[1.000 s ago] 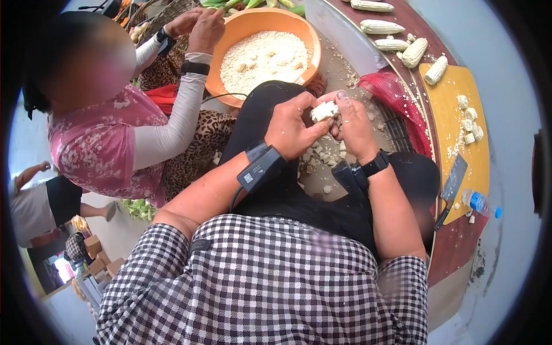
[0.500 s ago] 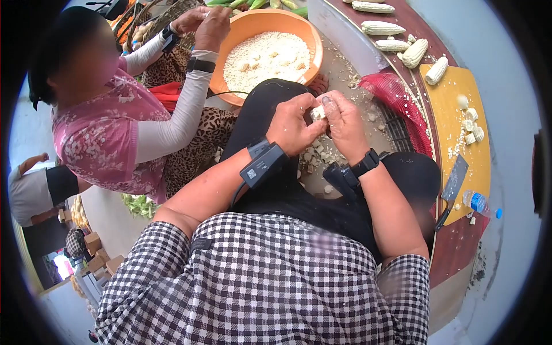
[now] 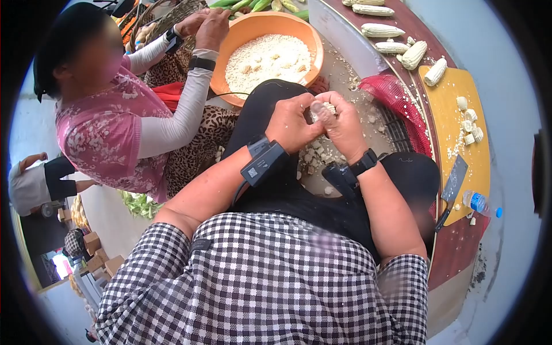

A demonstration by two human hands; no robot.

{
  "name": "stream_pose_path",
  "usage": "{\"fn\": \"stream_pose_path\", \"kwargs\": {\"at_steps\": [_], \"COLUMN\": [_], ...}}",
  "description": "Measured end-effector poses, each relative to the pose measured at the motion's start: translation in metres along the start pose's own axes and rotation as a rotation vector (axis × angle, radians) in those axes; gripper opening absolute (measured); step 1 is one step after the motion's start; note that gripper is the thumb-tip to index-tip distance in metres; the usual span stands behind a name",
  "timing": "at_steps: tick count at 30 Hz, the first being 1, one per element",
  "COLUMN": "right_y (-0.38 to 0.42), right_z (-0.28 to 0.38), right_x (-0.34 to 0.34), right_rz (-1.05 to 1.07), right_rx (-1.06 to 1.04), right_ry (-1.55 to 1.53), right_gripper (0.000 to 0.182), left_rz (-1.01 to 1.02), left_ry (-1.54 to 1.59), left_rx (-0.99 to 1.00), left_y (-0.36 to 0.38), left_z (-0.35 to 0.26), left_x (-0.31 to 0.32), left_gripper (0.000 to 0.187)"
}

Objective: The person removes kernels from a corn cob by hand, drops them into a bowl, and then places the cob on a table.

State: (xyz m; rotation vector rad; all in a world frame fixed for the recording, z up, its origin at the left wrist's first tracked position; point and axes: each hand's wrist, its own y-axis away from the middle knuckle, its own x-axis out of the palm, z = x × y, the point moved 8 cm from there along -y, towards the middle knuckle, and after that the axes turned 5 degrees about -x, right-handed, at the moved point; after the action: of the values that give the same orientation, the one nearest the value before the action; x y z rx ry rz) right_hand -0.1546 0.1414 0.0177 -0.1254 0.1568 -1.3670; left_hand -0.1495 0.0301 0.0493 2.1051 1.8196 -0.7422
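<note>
Table space is occupied along the person's right, apparently to keep supplies within reach. A co-worker is seen at the left; beside them, a basin is placed near the person's knees, perhaps so that kernels can be caught. On the board, a knife is laid with its handle towards the person, seemingly for easy grasping. Above the lap, a cob piece is pinched between the left hand and the right hand, both curled together, probably for steadiness; the lower fingers' grip cannot be told. Cobs are lined up beyond the board, and smaller chunks are grouped on it.
</note>
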Motion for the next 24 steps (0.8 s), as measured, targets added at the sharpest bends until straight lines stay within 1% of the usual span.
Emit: {"fn": "stream_pose_path", "kwargs": {"at_steps": [2,4,8,10,17,20,22,24], "right_y": [0.001,0.001,-0.001,-0.002,-0.006,-0.010,-0.012,-0.011], "right_z": [0.003,0.003,-0.004,0.001,-0.004,-0.011,-0.031,-0.044], "right_x": [0.000,-0.002,-0.002,-0.003,-0.001,-0.001,0.001,0.004], "right_rz": [-0.038,-0.046,-0.086,-0.105,-0.156,-0.160,-0.138,-0.135], "right_rx": [-0.082,-0.089,-0.143,-0.151,-0.123,-0.085,0.040,0.184], "right_ry": [0.115,0.075,0.059,0.078,0.049,-0.049,-0.280,-0.479], "right_gripper": [0.031,0.030,0.028,0.029,0.033,0.032,0.030,0.027], "left_rz": [0.010,0.020,-0.001,-0.024,0.015,0.037,0.048,0.073], "left_ry": [-0.013,-0.032,-0.026,0.017,0.172,0.179,0.189,0.328], "left_rx": [-0.014,-0.055,0.018,0.044,0.004,-0.036,-0.047,-0.146], "left_y": [-0.002,-0.003,-0.002,-0.001,-0.001,-0.001,-0.001,-0.001], "left_z": [0.001,0.003,0.000,0.001,0.013,0.012,0.013,0.013], "left_x": [0.002,0.003,0.001,0.002,0.007,0.007,0.007,0.007], "left_gripper": [0.021,0.021,0.023,0.024,0.028,0.029,0.029,0.028]}}
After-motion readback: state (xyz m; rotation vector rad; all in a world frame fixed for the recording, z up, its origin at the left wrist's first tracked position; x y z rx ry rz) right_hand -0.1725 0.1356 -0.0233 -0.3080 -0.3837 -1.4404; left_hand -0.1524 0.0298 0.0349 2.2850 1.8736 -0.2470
